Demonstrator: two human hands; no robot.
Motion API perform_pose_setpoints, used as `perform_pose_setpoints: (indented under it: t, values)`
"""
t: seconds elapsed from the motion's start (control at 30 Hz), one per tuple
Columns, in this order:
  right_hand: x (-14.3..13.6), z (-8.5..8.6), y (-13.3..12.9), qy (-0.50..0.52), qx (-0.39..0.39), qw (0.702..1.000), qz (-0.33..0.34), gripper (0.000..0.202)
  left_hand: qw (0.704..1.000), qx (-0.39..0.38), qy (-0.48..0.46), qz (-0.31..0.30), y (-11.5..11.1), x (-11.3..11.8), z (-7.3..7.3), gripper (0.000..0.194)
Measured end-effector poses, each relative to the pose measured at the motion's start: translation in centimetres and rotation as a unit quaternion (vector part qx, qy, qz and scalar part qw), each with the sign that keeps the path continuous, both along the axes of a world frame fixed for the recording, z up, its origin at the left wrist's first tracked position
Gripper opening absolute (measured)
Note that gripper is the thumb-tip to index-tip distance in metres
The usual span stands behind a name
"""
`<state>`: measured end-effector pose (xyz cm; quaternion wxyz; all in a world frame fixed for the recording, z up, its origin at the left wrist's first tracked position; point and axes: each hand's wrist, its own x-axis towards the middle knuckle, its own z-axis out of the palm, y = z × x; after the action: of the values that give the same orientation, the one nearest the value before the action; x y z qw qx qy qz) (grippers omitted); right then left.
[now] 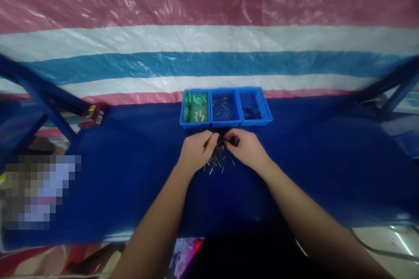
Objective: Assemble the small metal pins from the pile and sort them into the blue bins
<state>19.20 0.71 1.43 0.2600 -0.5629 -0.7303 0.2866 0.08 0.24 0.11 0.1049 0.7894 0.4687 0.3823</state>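
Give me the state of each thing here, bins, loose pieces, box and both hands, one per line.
Left bin: part filled
Middle bin: sparsely filled
Right bin: part filled
Loose pieces: heaped, some scattered
Dark red box: lying near the table's left edge
Left hand: fingers curled
Right hand: fingers curled

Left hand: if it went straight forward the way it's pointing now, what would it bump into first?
Past the loose pins around its fingertips, the left hand would probably meet the front wall of the middle blue bin. Depth is unclear, and the right hand is close beside that line.
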Motion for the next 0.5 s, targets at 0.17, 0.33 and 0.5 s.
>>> perform_pose_setpoints:
  t: [0.17, 0.33, 0.5]
  values:
    - [0.1, -0.3, 0.1, 0.000, 0.007, 1.000, 0.006, 0.016, 1.000, -0.002, 0.021, -0.010, 0.0, -0.1, -0.2, 0.033]
    - [-0.3, -0.2, -0.1, 0.016, 0.031, 0.999, -0.023, 0.023, 0.998, 0.049, 0.047, 0.000, -0.1, -0.1, -0.7, 0.028]
    - [-1.0, -0.1, -0.5, 0.120, 0.093, 0.987, -0.045, 0.023, 0.997, 0.071, 0.034, -0.015, 0.0, -0.1, -1.0, 0.012]
